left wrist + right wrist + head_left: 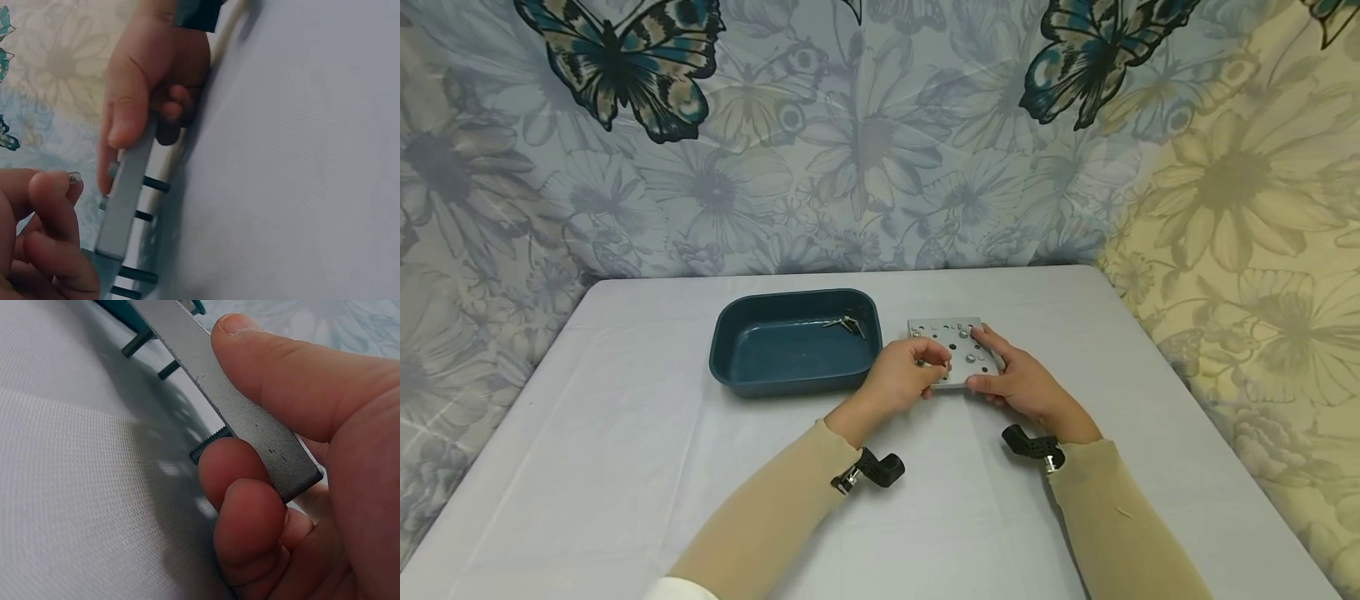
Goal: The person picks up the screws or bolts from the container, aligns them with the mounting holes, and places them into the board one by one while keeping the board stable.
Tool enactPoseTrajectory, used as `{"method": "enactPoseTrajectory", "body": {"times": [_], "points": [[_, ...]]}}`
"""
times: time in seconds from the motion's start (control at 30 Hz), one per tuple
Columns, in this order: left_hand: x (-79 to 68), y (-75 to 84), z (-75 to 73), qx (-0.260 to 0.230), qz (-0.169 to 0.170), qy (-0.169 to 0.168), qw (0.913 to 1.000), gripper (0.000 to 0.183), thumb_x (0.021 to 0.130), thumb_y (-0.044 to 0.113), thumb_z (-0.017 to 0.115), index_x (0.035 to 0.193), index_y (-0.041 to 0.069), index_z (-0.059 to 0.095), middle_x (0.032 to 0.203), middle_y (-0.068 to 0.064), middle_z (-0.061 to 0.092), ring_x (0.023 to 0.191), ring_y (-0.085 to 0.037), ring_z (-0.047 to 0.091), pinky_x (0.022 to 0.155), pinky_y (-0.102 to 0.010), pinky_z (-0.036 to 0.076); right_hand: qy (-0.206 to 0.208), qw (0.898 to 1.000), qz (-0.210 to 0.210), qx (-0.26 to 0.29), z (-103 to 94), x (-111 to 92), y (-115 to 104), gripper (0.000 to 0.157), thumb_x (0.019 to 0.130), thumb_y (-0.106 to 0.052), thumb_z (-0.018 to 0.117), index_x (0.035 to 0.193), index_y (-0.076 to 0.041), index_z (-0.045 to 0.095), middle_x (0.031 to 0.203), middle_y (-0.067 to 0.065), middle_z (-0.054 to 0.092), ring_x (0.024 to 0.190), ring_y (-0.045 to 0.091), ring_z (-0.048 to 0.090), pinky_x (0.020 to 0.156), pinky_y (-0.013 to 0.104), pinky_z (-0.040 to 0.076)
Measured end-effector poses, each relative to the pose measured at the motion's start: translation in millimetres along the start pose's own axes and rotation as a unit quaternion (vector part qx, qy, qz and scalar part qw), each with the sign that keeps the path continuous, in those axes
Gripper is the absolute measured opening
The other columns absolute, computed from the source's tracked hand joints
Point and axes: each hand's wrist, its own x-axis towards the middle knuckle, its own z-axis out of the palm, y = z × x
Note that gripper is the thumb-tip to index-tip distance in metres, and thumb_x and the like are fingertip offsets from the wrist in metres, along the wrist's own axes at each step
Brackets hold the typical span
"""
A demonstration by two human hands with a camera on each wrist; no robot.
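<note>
My right hand (pixel 1030 387) grips a grey metal plate (pixel 973 346) by its right edge, thumb on the near side and fingers curled beneath. Holes dot the plate's face, and several screw heads (pixel 971 358) sit on it. Below the plate, screw shanks (pixel 156 184) stick out toward the table; a threaded shank (pixel 210 444) shows beside my right fingertips. My left hand (pixel 898 375) is at the plate's left near corner. Between its thumb and forefinger it pinches a small screw (pixel 75 177), of which only the threaded end shows in the left wrist view.
To the left of the plate stands a dark teal tray (pixel 790 387), with a few loose screws (pixel 850 325) at its right end. A white cloth covers the table (pixel 587 433). Behind it hangs a patterned curtain (pixel 865 167) with flowers and butterflies.
</note>
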Motion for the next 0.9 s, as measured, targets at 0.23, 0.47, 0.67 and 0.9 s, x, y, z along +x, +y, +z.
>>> {"method": "enactPoseTrajectory", "body": {"times": [0.23,0.47,0.67,0.9], "points": [[0.8,-9.0,4.5,0.039,0.003,0.029,0.9988,0.012,0.093,0.013,0.073,0.105,0.013,0.074,0.090,0.006,0.064,0.060,-0.013,0.058,0.054,-0.026,0.051,-0.006,1.000,-0.011,0.009,0.7,0,-3,0.094,0.082,-0.034,0.084,0.159,-0.022,0.030,0.165,-0.003,0.012,0.059,0.023,0.056,0.053,0.029,0.049],[2.8,-11.4,5.1,0.077,0.026,0.039,0.9959,0.012,0.093,0.016,0.074,0.104,0.017,0.075,0.091,0.012,0.066,0.088,-0.008,0.059,0.071,-0.027,0.050,-0.005,1.000,-0.008,0.006,0.0,-1,-4,0.094,0.082,-0.035,0.084,0.158,-0.021,0.031,0.165,-0.003,0.013,0.058,0.023,0.056,0.053,0.029,0.049],[3.7,-12.7,6.2,0.086,0.036,0.044,0.9947,0.010,0.092,0.017,0.075,0.102,0.019,0.076,0.091,0.014,0.068,0.095,-0.006,0.060,0.084,-0.029,0.047,-0.002,1.000,-0.009,-0.005,-0.5,0,-2,0.095,0.080,-0.040,0.084,0.158,-0.023,0.032,0.165,-0.004,0.014,0.059,0.023,0.057,0.054,0.029,0.049],[3.5,-13.4,7.8,0.096,0.030,0.042,0.9941,0.010,0.091,0.016,0.075,0.099,0.021,0.079,0.094,0.018,0.069,0.101,-0.004,0.059,0.087,-0.027,0.047,-0.006,1.000,-0.008,0.004,0.4,-1,-4,0.092,0.083,-0.032,0.083,0.158,-0.020,0.031,0.165,-0.002,0.012,0.058,0.022,0.056,0.053,0.028,0.048]]}}
